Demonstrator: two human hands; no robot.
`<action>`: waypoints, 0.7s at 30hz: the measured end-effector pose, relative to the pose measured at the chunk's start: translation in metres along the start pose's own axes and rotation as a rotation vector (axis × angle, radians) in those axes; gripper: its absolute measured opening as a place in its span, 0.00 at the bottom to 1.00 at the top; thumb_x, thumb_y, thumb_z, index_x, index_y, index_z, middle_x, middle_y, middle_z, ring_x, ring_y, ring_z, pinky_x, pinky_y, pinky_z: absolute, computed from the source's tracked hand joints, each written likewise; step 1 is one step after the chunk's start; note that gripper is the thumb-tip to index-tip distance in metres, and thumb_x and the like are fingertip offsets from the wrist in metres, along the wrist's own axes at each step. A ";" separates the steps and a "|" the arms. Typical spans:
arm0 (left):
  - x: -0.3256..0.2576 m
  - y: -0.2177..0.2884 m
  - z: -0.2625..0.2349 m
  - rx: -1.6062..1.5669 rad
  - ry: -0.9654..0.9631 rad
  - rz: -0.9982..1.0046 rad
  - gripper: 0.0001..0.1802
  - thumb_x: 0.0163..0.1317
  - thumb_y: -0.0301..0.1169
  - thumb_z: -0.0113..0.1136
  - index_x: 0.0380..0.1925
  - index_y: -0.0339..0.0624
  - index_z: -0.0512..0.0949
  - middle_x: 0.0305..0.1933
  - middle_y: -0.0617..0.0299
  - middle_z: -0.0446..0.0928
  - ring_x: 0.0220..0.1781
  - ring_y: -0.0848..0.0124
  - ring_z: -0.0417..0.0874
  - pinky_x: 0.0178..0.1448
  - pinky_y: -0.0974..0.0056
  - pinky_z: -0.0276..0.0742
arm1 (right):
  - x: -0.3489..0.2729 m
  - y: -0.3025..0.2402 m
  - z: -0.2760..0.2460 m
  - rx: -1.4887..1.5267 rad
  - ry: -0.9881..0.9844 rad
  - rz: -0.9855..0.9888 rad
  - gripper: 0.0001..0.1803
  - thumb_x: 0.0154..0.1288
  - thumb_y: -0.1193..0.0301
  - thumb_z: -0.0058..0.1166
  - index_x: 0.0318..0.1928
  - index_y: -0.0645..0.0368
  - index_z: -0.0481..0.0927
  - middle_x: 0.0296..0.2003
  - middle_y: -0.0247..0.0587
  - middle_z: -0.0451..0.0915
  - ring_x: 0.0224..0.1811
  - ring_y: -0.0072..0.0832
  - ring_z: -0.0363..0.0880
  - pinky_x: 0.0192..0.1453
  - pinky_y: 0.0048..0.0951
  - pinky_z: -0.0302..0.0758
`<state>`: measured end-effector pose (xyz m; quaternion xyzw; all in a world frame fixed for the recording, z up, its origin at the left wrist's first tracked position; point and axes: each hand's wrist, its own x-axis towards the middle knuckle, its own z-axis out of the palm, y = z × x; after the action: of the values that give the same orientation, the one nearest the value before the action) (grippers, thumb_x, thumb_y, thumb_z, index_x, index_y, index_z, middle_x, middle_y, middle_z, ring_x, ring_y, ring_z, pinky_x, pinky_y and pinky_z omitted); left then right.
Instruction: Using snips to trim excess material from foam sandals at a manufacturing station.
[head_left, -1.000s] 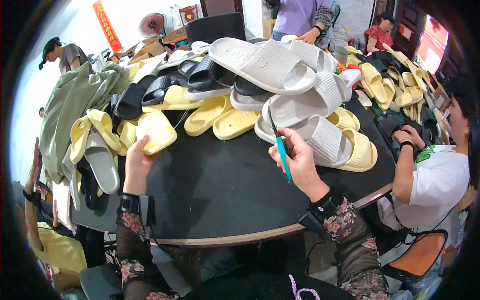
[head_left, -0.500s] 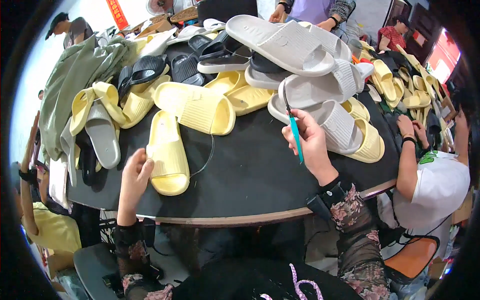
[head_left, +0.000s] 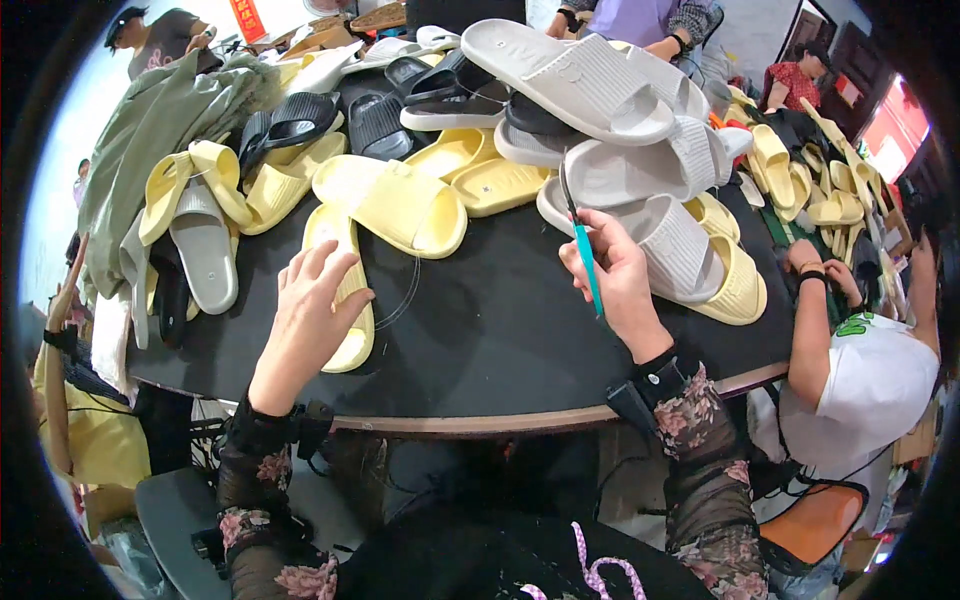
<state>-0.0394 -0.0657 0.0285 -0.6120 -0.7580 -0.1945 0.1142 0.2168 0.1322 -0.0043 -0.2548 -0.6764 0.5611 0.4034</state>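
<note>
My left hand (head_left: pixel 308 312) is over a yellow slide slipper (head_left: pixel 350 352), its fingers spread and hiding much of the strap. A second yellow slipper (head_left: pixel 395 205) lies crosswise just beyond it, overlapping its far end. A thin thread (head_left: pixel 412 290) loops over the black table to the right of this pair. In my right hand (head_left: pixel 617 278) is a slim tool (head_left: pixel 586 262) with a teal handle and a dark, narrow tip pointing away from me; its exact kind is unclear. Grey slippers (head_left: pixel 655 235) lie just beyond and right of that hand.
Grey slippers (head_left: pixel 570 85) are piled high at the back right. Black slippers (head_left: pixel 300 118) and yellow ones lie at the back left, beside a green cloth (head_left: pixel 150 170). A person in white (head_left: pixel 860 380) works at the right, near more yellow slippers (head_left: pixel 775 170). Other people stand behind.
My left hand has moved right and away from me, from beside the near yellow slipper to over it, with the fingers spreading. My right hand keeps the teal tool almost in place.
</note>
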 end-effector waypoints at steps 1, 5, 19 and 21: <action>0.001 0.001 0.003 0.031 0.003 0.043 0.22 0.50 0.33 0.65 0.46 0.39 0.75 0.55 0.48 0.70 0.58 0.51 0.68 0.61 0.53 0.62 | 0.001 0.000 0.000 -0.017 -0.003 -0.010 0.22 0.59 0.74 0.60 0.53 0.63 0.70 0.25 0.29 0.74 0.24 0.12 0.69 0.27 0.16 0.68; -0.001 0.018 0.012 0.069 -0.034 0.135 0.17 0.48 0.33 0.65 0.38 0.40 0.78 0.55 0.51 0.71 0.61 0.52 0.66 0.62 0.51 0.59 | 0.002 0.001 0.001 -0.046 -0.012 -0.023 0.22 0.58 0.73 0.62 0.51 0.63 0.71 0.25 0.28 0.73 0.25 0.11 0.69 0.28 0.16 0.68; -0.014 0.024 0.020 -0.003 -0.029 0.209 0.05 0.49 0.27 0.61 0.27 0.39 0.77 0.45 0.55 0.75 0.57 0.58 0.71 0.65 0.50 0.56 | 0.003 0.010 -0.002 -0.137 -0.048 -0.097 0.24 0.60 0.71 0.59 0.55 0.62 0.69 0.26 0.29 0.74 0.20 0.10 0.66 0.22 0.13 0.66; -0.018 0.027 0.014 -0.111 -0.050 0.129 0.05 0.50 0.26 0.61 0.27 0.38 0.76 0.41 0.56 0.76 0.53 0.59 0.73 0.63 0.53 0.60 | 0.003 0.010 -0.002 -0.133 -0.049 -0.078 0.24 0.60 0.71 0.59 0.55 0.62 0.69 0.26 0.29 0.74 0.20 0.10 0.66 0.22 0.13 0.66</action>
<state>-0.0082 -0.0704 0.0128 -0.6697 -0.7077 -0.2128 0.0733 0.2156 0.1379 -0.0129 -0.2406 -0.7314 0.5046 0.3905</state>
